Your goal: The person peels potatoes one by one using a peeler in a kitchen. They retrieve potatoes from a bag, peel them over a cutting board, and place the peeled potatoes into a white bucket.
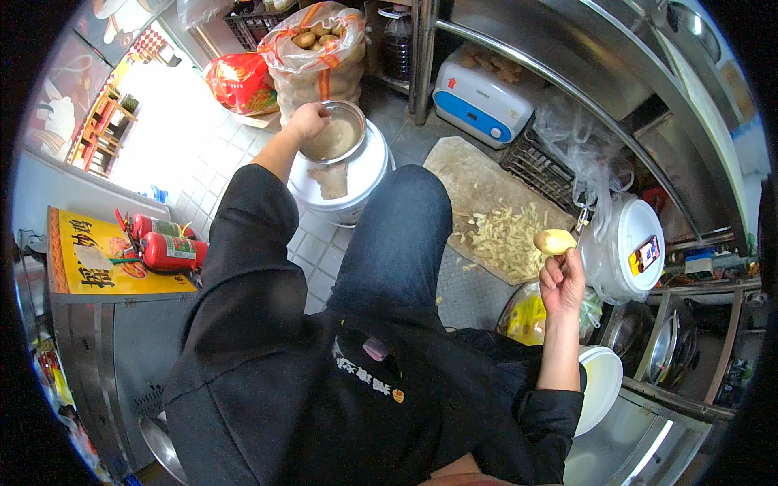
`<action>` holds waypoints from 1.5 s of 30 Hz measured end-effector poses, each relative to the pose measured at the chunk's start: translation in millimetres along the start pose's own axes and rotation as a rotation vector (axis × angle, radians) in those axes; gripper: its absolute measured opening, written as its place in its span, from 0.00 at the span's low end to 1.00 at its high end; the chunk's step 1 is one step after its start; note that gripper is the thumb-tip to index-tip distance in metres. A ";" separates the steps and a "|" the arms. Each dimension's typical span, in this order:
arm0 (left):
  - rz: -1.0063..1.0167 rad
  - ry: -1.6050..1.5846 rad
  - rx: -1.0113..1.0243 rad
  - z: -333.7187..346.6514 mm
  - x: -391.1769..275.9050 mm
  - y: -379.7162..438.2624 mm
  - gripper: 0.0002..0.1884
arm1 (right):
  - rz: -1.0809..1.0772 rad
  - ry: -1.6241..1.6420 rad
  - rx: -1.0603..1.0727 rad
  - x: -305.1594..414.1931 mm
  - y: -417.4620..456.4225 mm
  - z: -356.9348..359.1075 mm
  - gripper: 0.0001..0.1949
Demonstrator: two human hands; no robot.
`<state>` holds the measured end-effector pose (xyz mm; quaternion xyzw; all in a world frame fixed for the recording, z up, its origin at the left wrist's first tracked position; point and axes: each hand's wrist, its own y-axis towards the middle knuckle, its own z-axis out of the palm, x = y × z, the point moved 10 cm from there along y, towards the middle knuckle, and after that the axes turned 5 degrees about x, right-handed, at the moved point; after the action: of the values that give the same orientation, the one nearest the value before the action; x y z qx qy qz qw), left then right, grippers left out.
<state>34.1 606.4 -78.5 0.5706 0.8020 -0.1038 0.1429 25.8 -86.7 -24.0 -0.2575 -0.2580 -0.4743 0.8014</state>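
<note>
My right hand holds a mostly peeled potato up at the right. A thin metal tool, perhaps a peeler, shows just beyond the potato; whether my fingers grip it I cannot tell. At the upper left, my left hand is at the rim of a metal bowl of cloudy water. Its curled fingertips are partly hidden. The bowl stands on the white lid of a bucket, beside a brownish flat scrap. Pale peelings lie heaped on a brown sheet on the floor.
An open sack of potatoes stands behind the bowl, beside a red bag. Fire extinguishers rest at the left. A phone lies on a white lidded bucket at the right. Below it is a white tub.
</note>
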 end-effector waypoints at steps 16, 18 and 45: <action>0.255 0.029 0.001 6.4 -119.2 -129.2 0.09 | 0.002 -0.046 -0.050 3.3 -18.2 1.7 0.11; 0.218 0.088 0.131 34.6 -107.2 -142.1 0.10 | 0.028 0.005 -0.060 -4.1 -14.5 -5.5 0.09; 0.554 -0.428 -0.058 -57.7 -362.7 -94.0 0.15 | -0.045 -0.210 -0.100 11.8 -5.1 -2.7 0.22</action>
<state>50.6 273.5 102.0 0.7274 0.5714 -0.1555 0.3466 26.7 -98.0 -17.4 -0.3394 -0.3221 -0.4749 0.7453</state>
